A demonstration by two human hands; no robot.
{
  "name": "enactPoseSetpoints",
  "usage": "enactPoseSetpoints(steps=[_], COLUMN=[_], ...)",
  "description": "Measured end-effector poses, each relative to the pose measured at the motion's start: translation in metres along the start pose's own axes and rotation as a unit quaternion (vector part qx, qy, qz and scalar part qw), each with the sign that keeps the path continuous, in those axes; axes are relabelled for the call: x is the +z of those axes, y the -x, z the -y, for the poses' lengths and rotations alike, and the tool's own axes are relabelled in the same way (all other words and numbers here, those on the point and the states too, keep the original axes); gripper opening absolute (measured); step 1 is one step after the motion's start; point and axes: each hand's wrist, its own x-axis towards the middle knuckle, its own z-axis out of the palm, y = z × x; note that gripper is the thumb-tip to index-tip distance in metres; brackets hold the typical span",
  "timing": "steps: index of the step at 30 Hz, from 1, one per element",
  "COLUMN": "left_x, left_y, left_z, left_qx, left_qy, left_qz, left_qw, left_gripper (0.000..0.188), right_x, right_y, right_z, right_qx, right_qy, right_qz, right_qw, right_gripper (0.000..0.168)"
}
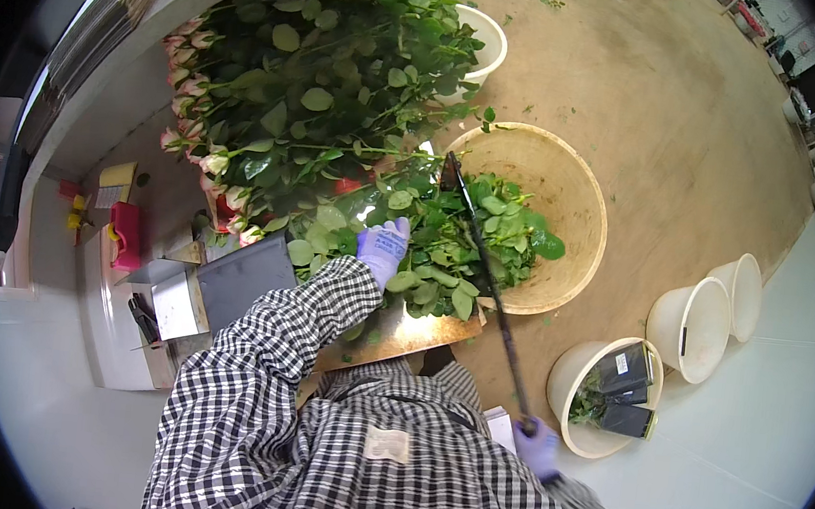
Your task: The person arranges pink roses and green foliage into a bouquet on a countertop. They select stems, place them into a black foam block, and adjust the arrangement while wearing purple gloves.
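Observation:
My left hand (383, 251), in a lavender glove, is curled around leafy rose stems (438, 243) at the bench's near side. The fingertips are partly hidden. Their blooms (234, 216), cream and pink, lie to the left; the leafy ends point right, over a large tan tub (582, 198). My right hand (538, 444), gloved alike, grips the near end of a long black bar (491, 281), perhaps a stem cutter's lever. The bar slants across the foliage, its far end near the tub's left rim. A metal-topped bench (410, 337) shows beneath the leaves.
A big pile of roses (308, 68) covers the far bench, beside a white bucket (492, 49). At right stand a tub with black packets (560, 387) and two white buckets (687, 329) (745, 298). A pink holder (128, 236) and a dark panel (247, 279) are at left.

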Motion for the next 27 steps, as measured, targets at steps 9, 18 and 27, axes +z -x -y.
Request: enactPoseSetpoints(steps=[9, 18, 27], left_x=[-0.007, -0.125, -0.070], left_y=[0.007, 0.094, -0.052], left_z=[0.052, 0.252, -0.035], left_qx=[-0.003, -0.049, 0.046], left_qy=[-0.057, -0.031, -0.088], left_qz=[0.010, -0.089, -0.064], left_qw=[0.998, 0.994, 0.993], left_gripper=[0.017, 0.005, 0.012], right_x=[0.103, -0.022, -0.198], right_y=[-0.097, -0.171, -0.156], right_z=[-0.160, -0.075, 0.233], right_qx=[-0.188, -0.043, -0.475], right_qy=[-0.087, -0.254, -0.227], right_qz=[0.015, -0.063, -0.190], right_qw=[0.978, 0.964, 0.829], right_gripper=[0.059, 0.038, 0.038])
